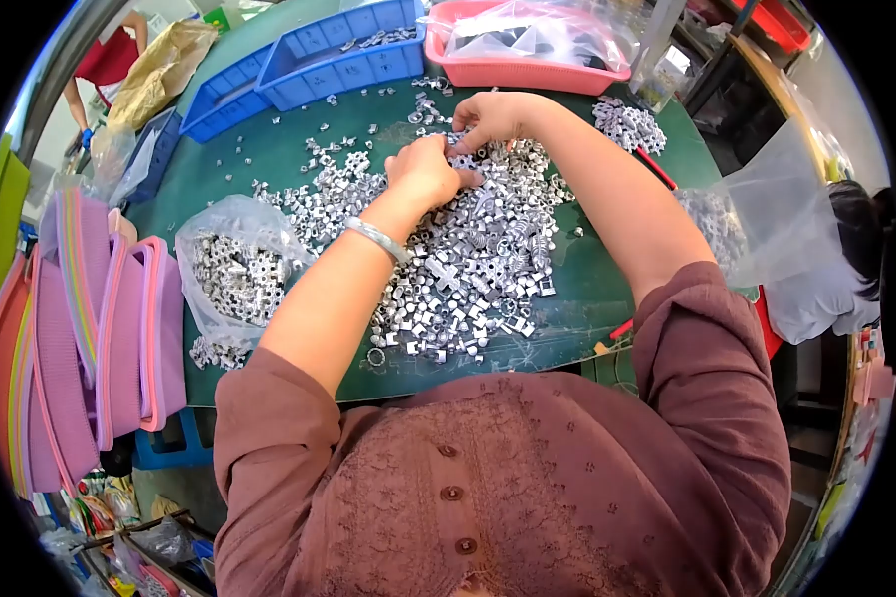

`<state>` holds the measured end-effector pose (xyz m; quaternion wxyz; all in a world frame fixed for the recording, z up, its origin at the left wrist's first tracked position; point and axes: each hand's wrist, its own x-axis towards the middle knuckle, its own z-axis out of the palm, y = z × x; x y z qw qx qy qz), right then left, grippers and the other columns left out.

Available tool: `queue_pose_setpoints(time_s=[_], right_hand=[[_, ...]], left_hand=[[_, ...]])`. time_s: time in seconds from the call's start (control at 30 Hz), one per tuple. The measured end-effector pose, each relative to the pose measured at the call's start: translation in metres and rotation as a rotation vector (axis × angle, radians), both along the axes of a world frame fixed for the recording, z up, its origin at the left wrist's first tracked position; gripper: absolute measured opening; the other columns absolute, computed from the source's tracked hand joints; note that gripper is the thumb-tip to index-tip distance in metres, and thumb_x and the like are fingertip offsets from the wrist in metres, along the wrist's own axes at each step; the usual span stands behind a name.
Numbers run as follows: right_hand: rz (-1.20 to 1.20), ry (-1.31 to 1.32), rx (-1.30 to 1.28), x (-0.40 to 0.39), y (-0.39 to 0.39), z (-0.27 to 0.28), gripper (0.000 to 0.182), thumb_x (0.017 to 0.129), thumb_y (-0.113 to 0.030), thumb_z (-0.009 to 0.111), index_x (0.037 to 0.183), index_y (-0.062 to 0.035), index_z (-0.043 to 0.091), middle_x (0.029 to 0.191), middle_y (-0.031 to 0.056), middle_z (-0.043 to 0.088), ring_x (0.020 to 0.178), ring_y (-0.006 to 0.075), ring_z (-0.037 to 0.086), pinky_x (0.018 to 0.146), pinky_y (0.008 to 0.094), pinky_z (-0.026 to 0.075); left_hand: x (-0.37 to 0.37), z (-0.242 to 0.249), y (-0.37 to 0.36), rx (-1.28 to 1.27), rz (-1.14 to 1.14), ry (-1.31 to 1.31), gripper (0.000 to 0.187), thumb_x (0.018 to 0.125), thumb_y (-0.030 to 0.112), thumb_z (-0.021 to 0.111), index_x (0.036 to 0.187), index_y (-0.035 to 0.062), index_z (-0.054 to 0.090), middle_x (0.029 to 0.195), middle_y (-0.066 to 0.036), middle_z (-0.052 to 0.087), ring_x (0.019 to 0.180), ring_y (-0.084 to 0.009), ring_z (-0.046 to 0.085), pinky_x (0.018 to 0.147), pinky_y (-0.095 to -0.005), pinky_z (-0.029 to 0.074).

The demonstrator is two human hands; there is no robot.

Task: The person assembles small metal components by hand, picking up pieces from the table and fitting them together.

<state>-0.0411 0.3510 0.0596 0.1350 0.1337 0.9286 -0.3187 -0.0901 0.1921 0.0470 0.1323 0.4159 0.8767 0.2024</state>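
Where hands [453, 149] meet: metal parts [468, 254], trays [343, 50].

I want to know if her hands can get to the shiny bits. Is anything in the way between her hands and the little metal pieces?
Nothing visible. The left hand and right hand rest right on the pile of small metal pieces on the green table, fingers already among them.

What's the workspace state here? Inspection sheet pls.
Surface: green mat, scuffed at the near edge.
Job's things: pile of small metal parts mid-mat.
Clutter: clear bag of parts at left; blue trays; pink basket; pink pouches.
Hands: left hand and right hand meet over the pile; what they pinch is hidden.
Cables: nothing seen.
Surroundings: another person far left.
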Motion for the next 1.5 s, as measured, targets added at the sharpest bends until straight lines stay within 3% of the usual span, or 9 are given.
queue_pose_setpoints(time_s=[0.27, 0.43, 0.53, 0.67, 0.9, 1.07, 1.17, 1.33, 1.5], right_hand=[[0.055, 0.031, 0.137, 0.003, -0.008, -0.003, 0.066, 0.062, -0.048, 0.067, 0.106, -0.0032, 0.049, 0.099, 0.013, 0.055, 0.083, 0.023, 0.056, 0.056, 0.0333, 0.051], [0.068, 0.142, 0.24, -0.006, -0.005, -0.018, 0.055, 0.059, -0.034, 0.071, 0.099, -0.0013, 0.051, 0.093, 0.0141, 0.055, 0.082, 0.0239, 0.055, 0.066, 0.033, 0.046], [0.04, 0.139, 0.092, -0.006, 0.003, -0.019, 0.043, 0.062, -0.024, 0.068, 0.094, -0.0004, 0.053, 0.085, 0.0121, 0.056, 0.077, 0.0228, 0.054, 0.067, 0.0316, 0.044], [-0.008, 0.24, 0.004, -0.006, 0.009, -0.027, 0.031, 0.065, -0.016, 0.064, 0.089, -0.0012, 0.054, 0.077, 0.0093, 0.056, 0.062, 0.0169, 0.054, 0.046, 0.0301, 0.046], [0.066, 0.319, -0.398, 0.044, -0.058, 0.012, 0.031, 0.067, -0.014, 0.061, 0.094, -0.0017, 0.055, 0.078, 0.0043, 0.055, 0.066, 0.0111, 0.052, 0.056, 0.0245, 0.043], [0.316, 0.436, -0.169, 0.073, -0.114, 0.003, 0.033, 0.063, -0.009, 0.059, 0.095, -0.0034, 0.052, 0.092, 0.0059, 0.051, 0.085, 0.0159, 0.049, 0.068, 0.0286, 0.043], [0.301, 0.515, 0.015, 0.078, -0.132, -0.004, 0.033, 0.063, -0.011, 0.062, 0.094, -0.0024, 0.055, 0.096, 0.0133, 0.053, 0.09, 0.0295, 0.05, 0.078, 0.0334, 0.042], [0.349, 0.77, 0.107, 0.082, -0.141, 0.003, 0.026, 0.068, -0.013, 0.06, 0.092, -0.003, 0.057, 0.096, 0.0089, 0.056, 0.097, 0.0272, 0.048, 0.087, 0.0362, 0.034], [0.265, 0.655, -0.395, 0.092, -0.153, 0.004, 0.023, 0.076, -0.004, 0.054, 0.099, -0.0011, 0.056, 0.088, 0.0067, 0.058, 0.085, 0.0165, 0.054, 0.075, 0.0279, 0.042]], left_hand=[[-0.01, 0.014, -0.037, 0.359, 0.0, -0.418, 0.025, 0.065, 0.017, 0.07, 0.069, 0.0048, 0.049, 0.062, 0.002, 0.047, 0.058, -0.0079, 0.044, 0.051, -0.023, 0.036], [0.01, 0.01, -0.096, 0.376, -0.049, -0.826, 0.015, 0.074, 0.007, 0.062, 0.078, 0.0033, 0.048, 0.067, -0.002, 0.055, 0.058, -0.0071, 0.049, 0.052, -0.0199, 0.038], [0.02, 0.003, -0.126, 0.34, -0.007, -0.861, 0.015, 0.075, 0.006, 0.061, 0.081, 0.0031, 0.048, 0.067, -0.001, 0.053, 0.056, -0.0072, 0.048, 0.051, -0.0193, 0.039], [0.032, 0.001, -0.149, 0.343, 0.052, -0.931, 0.015, 0.076, 0.004, 0.06, 0.084, 0.004, 0.047, 0.068, 0.0, 0.051, 0.058, -0.0066, 0.047, 0.051, -0.019, 0.038], [0.051, -0.008, -0.164, 0.484, 0.033, -0.957, 0.013, 0.079, 0.001, 0.055, 0.089, 0.0013, 0.047, 0.072, -0.001, 0.052, 0.062, -0.006, 0.049, 0.055, -0.0187, 0.039], [0.054, -0.016, -0.17, 0.608, 0.12, -1.076, 0.016, 0.079, 0.001, 0.055, 0.094, 0.0021, 0.049, 0.075, -0.001, 0.054, 0.064, -0.007, 0.051, 0.057, -0.0191, 0.04], [0.055, -0.019, -0.176, 0.701, 0.196, -1.253, 0.022, 0.078, 0.0, 0.054, 0.1, 0.0024, 0.049, 0.08, -0.003, 0.055, 0.069, -0.009, 0.053, 0.06, -0.0202, 0.041], [0.063, -0.013, -0.179, 0.81, 0.194, -1.292, 0.028, 0.078, -0.002, 0.053, 0.106, 0.0016, 0.049, 0.087, -0.004, 0.056, 0.075, -0.011, 0.054, 0.066, -0.0222, 0.044], [0.067, -0.003, -0.178, 0.862, 0.147, -1.105, 0.036, 0.076, -0.004, 0.056, 0.11, 0.0001, 0.046, 0.083, -0.002, 0.052, 0.073, -0.0068, 0.051, 0.066, -0.0195, 0.044]])
